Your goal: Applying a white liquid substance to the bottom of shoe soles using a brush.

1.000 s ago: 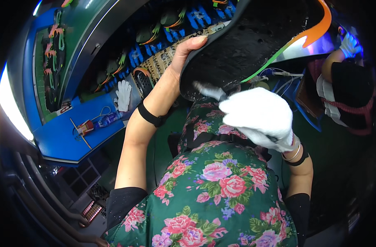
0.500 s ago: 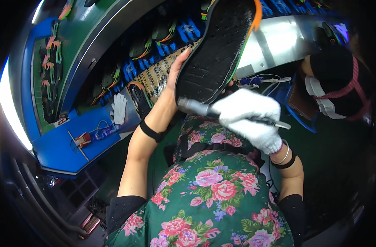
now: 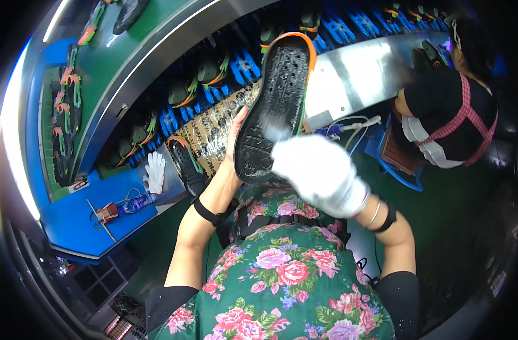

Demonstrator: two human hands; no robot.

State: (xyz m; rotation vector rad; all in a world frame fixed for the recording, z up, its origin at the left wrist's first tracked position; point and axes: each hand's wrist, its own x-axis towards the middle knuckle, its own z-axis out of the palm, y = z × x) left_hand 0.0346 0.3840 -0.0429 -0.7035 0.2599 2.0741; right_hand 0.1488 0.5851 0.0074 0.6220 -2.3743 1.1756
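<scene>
A black shoe sole (image 3: 267,107) with an orange and green rim is held up in front of me, its perforated face toward me. My bare left hand (image 3: 233,136) grips it from the left edge, most fingers hidden behind it. My right hand (image 3: 315,170), in a white knitted glove blurred by motion, is closed round a brush. The pale, smeared brush tip (image 3: 276,129) is over the middle of the sole; the handle is hidden by the glove. Parts of the sole's face look wet and shiny.
Another sole (image 3: 183,164) leans by the taped brown board (image 3: 213,127). A white glove (image 3: 155,171) and a bottle (image 3: 136,203) lie at the blue ledge (image 3: 72,218). Blue racks (image 3: 244,65) hold several shoe parts. A co-worker (image 3: 449,119) sits at right.
The sole has come down and tips away less steeply, so its whole face shows. The brush has moved from the sole's near end up to its middle. The co-worker has shifted in view.
</scene>
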